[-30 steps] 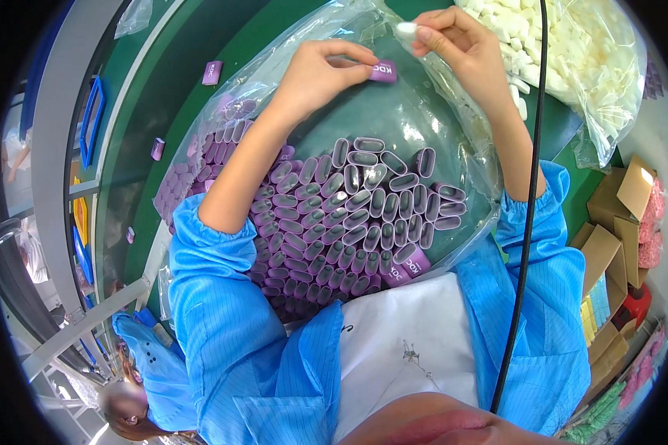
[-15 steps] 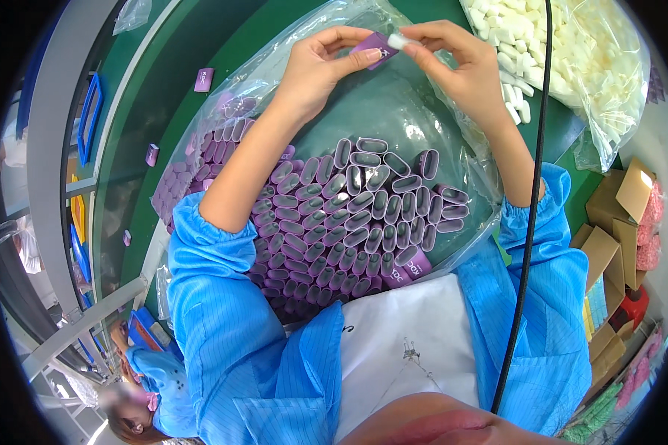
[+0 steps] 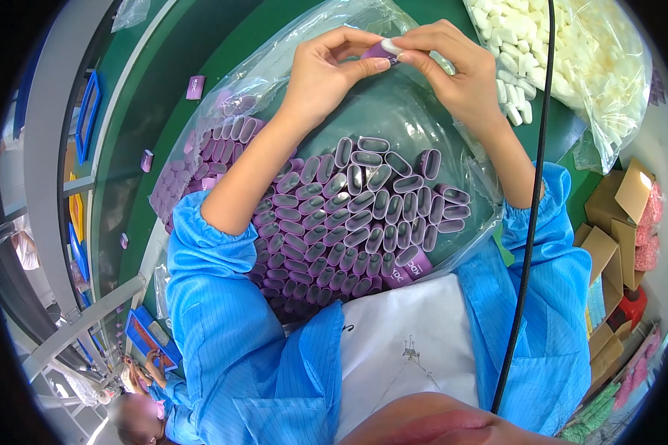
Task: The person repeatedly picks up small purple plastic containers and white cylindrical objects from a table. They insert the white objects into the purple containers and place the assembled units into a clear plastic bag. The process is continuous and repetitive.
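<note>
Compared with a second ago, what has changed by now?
The right hand moved left and down, bringing its white piece to the end of the purple case in the left hand. Loose cases on the green surface shifted lower left. Both hands kept their grip; the rows of cases stayed put.

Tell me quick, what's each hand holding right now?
Left hand: closed, holding a purple oval shell.
Right hand: closed, pinching a white oblong piece at the shell's end.
</note>
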Demonstrator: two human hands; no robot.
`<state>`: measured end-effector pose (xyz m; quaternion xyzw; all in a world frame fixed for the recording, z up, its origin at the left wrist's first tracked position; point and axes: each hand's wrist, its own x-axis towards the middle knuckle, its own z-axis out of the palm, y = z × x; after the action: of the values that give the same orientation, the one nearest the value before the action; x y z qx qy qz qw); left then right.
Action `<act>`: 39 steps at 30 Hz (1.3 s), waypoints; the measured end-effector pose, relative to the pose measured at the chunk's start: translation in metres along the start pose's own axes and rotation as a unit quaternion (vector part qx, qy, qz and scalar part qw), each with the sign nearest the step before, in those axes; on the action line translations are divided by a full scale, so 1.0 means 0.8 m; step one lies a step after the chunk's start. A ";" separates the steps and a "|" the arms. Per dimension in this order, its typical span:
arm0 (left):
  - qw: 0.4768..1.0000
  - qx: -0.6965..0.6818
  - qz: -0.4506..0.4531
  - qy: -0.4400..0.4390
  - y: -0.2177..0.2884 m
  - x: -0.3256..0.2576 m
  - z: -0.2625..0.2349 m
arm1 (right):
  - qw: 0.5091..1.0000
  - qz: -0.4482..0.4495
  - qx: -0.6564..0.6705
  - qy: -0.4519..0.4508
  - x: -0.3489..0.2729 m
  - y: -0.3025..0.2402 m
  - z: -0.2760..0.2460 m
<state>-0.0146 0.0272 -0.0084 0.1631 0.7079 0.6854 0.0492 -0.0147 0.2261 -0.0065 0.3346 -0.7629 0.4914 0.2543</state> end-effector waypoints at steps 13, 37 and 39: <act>0.999 0.010 0.001 -0.038 0.007 0.001 -0.006 | 0.983 -0.162 -0.090 0.004 -0.002 0.006 -0.004; 0.998 0.007 0.035 -0.057 0.008 -0.001 -0.009 | 0.990 -0.130 -0.046 -0.017 -0.007 -0.001 0.000; 0.999 -0.028 0.011 -0.039 0.012 0.001 -0.008 | 0.997 -0.067 -0.017 0.024 -0.003 -0.006 -0.009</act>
<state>-0.0159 0.0214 0.0015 0.1964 0.6840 0.6986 0.0740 -0.0091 0.2319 -0.0023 0.3685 -0.7407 0.4680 0.3106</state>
